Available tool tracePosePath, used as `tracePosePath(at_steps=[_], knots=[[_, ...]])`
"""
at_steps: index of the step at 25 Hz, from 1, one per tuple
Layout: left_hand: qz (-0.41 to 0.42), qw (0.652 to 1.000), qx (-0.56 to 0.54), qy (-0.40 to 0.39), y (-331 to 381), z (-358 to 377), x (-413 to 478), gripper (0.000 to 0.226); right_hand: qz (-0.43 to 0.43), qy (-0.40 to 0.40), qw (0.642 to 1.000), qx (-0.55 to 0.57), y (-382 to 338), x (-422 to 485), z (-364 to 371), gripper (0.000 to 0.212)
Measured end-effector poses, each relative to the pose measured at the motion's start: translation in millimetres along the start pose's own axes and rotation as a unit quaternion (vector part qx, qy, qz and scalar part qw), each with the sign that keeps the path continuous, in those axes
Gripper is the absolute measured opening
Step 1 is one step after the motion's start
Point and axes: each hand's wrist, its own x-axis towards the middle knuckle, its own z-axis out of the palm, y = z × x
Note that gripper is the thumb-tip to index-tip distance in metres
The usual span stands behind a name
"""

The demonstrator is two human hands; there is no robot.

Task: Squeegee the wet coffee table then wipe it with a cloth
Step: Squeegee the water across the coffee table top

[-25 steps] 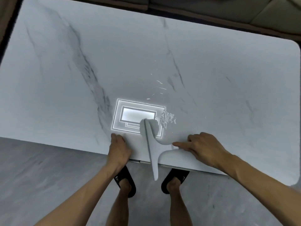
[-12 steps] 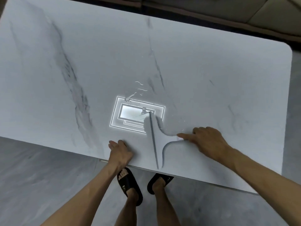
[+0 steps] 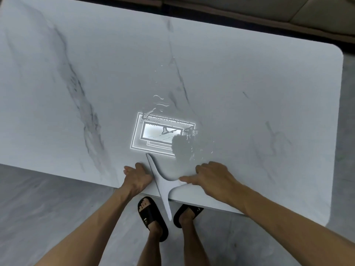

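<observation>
The marble-patterned bench (image 3: 249, 83) fills most of the view, pale grey-white with dark veins, its near edge running across in front of the person. A sofa (image 3: 288, 8) sits beyond its far edge, and grey floor (image 3: 38, 208) lies below the near edge. A bright rectangular light reflection (image 3: 153, 135) shines on the bench near the middle, with water droplets and streaks (image 3: 192, 139) over and beside it.

The white squeegee (image 3: 161, 181) lies at the near edge of the bench, its long blade running from the surface out past the edge over the floor, above the person's black slippers (image 3: 151, 215). Its handle branches off toward the right.

The right hand (image 3: 213, 179) is on the handle, fingers (image 3: 185, 179) extended along and closed around its end. The left hand (image 3: 137, 175) rests flat on the bench just left of the blade, its fingers held loosely together, touching or nearly touching the blade; it grips nothing.
</observation>
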Motion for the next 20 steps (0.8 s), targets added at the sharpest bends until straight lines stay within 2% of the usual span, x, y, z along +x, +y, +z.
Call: tracePosePath(at_steps=[3,6,9,13,15,17,20], knots=[[0.004,1.0,0.012,-0.004,-2,-4,4,0.054,0.019,0.015,1.0,-0.004,18,1,0,0.079],[0.002,0.998,0.042,-0.036,-10,-7,7,0.052,0.05,0.021,0.997,-0.055,61,-29,-11,0.074],[0.001,0.995,0.05,-0.082,-16,-10,7,0.038,0.095,0.063,0.991,-0.068,87,-59,-31,0.067],[0.027,0.995,0.022,-0.092,-12,-21,2,0.024,0.063,0.104,0.986,-0.112,82,-63,-45,0.075],[0.042,0.995,-0.005,-0.087,-17,-25,1,0.017,0.031,0.079,0.993,-0.081,59,-44,-42,0.074],[0.039,0.997,-0.056,-0.047,-26,-29,0,0.015,-0.005,0.032,0.998,-0.047,28,-10,-29,0.079],[0.004,0.987,-0.131,0.095,-40,-36,-3,0.01,-0.065,0.001,0.998,0.017,-29,43,-15,0.078]])
